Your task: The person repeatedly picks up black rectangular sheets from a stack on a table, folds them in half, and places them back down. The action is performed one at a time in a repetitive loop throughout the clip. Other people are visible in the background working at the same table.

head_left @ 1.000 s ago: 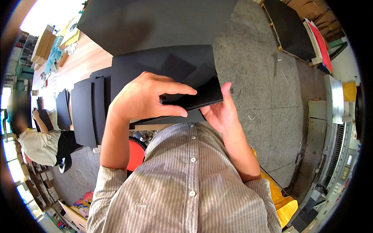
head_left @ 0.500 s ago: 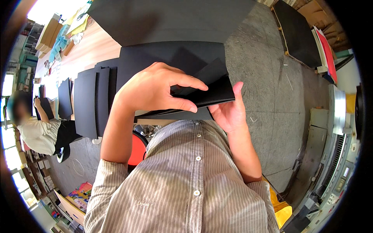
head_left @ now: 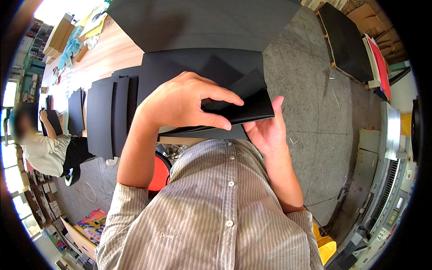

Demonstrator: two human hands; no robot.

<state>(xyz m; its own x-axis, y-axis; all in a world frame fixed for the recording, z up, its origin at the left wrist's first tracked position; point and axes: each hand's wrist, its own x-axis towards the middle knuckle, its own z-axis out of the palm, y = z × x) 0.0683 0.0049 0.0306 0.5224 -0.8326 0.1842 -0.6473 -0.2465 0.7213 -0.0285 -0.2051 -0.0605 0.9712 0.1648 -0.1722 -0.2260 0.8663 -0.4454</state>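
Observation:
A thin stack of black card sheets (head_left: 252,110) lies in front of my body, its near right corner lifted a little. My left hand (head_left: 186,101) arches over it from the left. Its index finger and thumb are apart, the thumb tip by the near edge; its other fingers are mostly hidden. My right hand (head_left: 266,132) holds the near right corner from below, thumb up along the side and fingers hidden beneath. Under and behind these lies a larger black sheet (head_left: 180,60).
A big black board (head_left: 202,22) lies at the far side. More black sheets (head_left: 100,119) overlap on the wooden table (head_left: 119,49) to the left. At far left, a person (head_left: 47,150) handles black sheets. A red stool (head_left: 160,172) stands below the table; a black-topped pallet (head_left: 344,40) lies far right.
Both hands keep nearly the same pose on the black card sheets. The whole view has shifted very slightly.

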